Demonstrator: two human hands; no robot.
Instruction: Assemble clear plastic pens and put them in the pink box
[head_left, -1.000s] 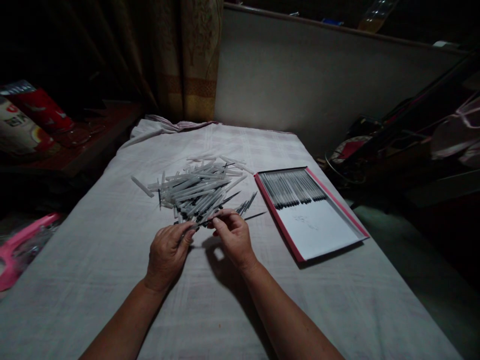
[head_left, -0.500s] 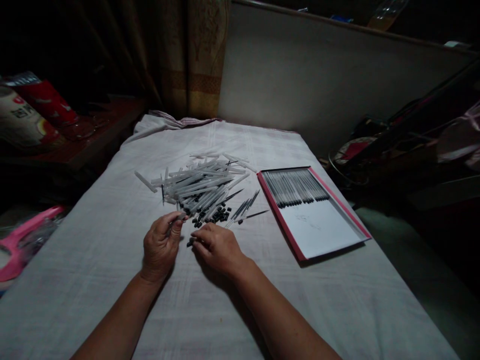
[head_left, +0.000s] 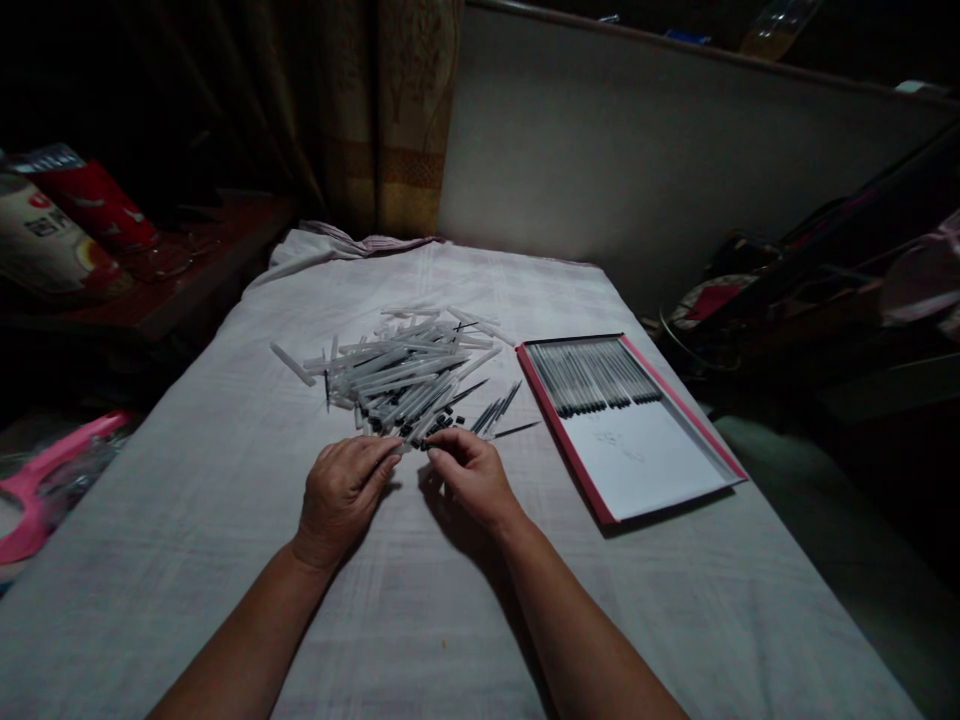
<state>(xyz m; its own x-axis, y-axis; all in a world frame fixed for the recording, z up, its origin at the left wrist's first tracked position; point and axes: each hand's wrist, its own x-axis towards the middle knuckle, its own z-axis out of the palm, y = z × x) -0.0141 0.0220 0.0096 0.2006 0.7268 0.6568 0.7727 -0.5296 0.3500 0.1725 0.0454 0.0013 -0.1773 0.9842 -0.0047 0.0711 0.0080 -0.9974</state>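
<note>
A pale translucent plastic tube [head_left: 406, 449], mostly hidden by fingers, sits low over the near edge of the pile, in the left hand [head_left: 341, 495], whose thumb and forefinger are pinched together around it. Facing it, the right hand [head_left: 478, 478] has thumb and forefinger drawn nearly together on a small black cylindrical cap [head_left: 425, 446]; from here I can't tell whether cap and tube are touching.

Just beyond the fingertips lie more loose black caps [head_left: 442, 424], scattered at the foot of a tangled heap of clear and whitish plastic tubes [head_left: 409, 365], crossing one another at all angles. Right of the heap, a few thin dark-tipped rods [head_left: 495, 408] lie roughly side by side, with a single slender black rod [head_left: 519, 428] pointing toward the shallow pinkish-red-edged box [head_left: 572, 448]. In that box, slim clear rods with black ends [head_left: 592, 375] line up along the far half; the white floor nearer me carries faint scribbled marks.

Everything rests on a pale checked cloth [head_left: 375, 620]. Over to the left I see a bright pink plastic object [head_left: 45, 490] and a dark reddish-brown side table [head_left: 247, 225] bearing a red patterned packet [head_left: 112, 205]. A brownish patterned curtain [head_left: 409, 115] hangs behind, beside a plain grey panel [head_left: 570, 150].
</note>
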